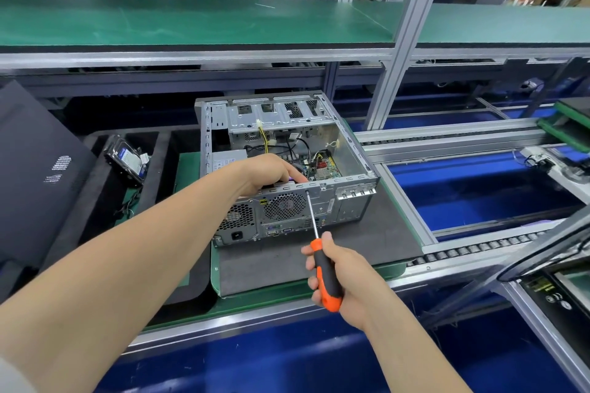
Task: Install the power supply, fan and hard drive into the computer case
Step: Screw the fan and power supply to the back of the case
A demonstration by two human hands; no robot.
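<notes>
An open grey computer case (351,150) lies on a dark mat, its rear panel facing me. The power supply (238,220) sits in its near left corner. Behind the round rear grille is the fan (285,206). My left hand (266,172) reaches over the rear edge into the case, fingers curled on the fan's top. My right hand (343,277) grips an orange and black screwdriver (325,277) whose tip touches the rear panel at the grille's upper right. A hard drive (126,159) lies in a black foam tray to the left, outside the case.
The case's dark side panel (35,166) leans at the far left. A roller conveyor (472,252) with aluminium rails runs to the right over blue troughs. A green shelf (191,22) spans above the bench. A black framed unit (549,284) sits at the right edge.
</notes>
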